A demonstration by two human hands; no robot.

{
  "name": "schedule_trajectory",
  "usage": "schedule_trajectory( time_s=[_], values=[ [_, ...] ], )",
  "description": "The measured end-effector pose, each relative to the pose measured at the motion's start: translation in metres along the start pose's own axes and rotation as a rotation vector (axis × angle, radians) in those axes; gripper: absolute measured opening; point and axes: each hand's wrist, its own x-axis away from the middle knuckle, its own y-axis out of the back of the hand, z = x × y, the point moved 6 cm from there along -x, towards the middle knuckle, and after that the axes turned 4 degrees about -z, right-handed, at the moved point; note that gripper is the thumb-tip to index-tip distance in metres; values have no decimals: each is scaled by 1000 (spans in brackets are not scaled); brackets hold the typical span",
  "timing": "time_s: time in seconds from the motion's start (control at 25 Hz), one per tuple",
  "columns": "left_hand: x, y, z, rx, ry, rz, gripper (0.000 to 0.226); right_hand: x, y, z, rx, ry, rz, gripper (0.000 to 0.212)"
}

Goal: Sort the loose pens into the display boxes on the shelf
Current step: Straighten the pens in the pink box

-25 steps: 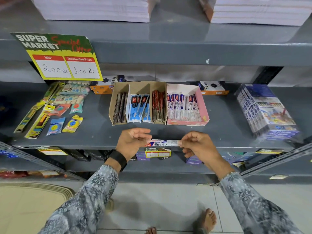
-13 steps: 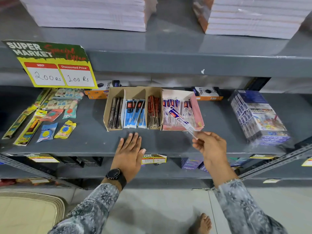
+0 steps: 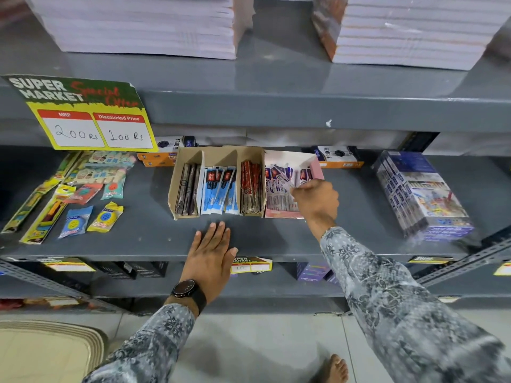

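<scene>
A brown cardboard display box stands on the grey shelf, split into three compartments with dark, blue-white and red pen packs. A pink display box sits right beside it with several white-and-blue packaged pens. My right hand is over the pink box, fingers pinched on a white packaged pen that lies slanted on top of the others. My left hand rests flat, fingers apart, on the shelf's front edge below the brown box. It holds nothing.
Loose packets of stationery lie on the left of the shelf under a yellow price sign. A wrapped blue carton stands at the right. Orange boxes sit behind. Paper stacks fill the shelf above.
My left hand let go of the pen and went flat on the shelf edge. My right hand carried the pen up and into the pink box.
</scene>
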Motion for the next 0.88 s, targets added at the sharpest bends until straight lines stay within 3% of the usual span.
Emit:
schedule_trajectory(
  time_s=[0.16,0.28,0.36,0.48,0.64,0.88],
  values=[
    [1,1,0,13,17,17,59,2,-11,4,167,113,197,23],
    [-1,11,-5,64,68,55,57,-8,-3,-3,215,114,210,13],
    [-9,34,-16,155,100,-44,50,-17,5,-5,307,129,175,10],
    [-42,67,-54,203,-45,-273,44,-28,5,-1,439,163,152,17],
    [-99,64,-84,48,-137,-123,61,-32,-12,3,524,158,215,37],
    [-114,38,-76,-92,-182,-21,64,-40,-20,-14,420,-5,257,36]
  ],
)
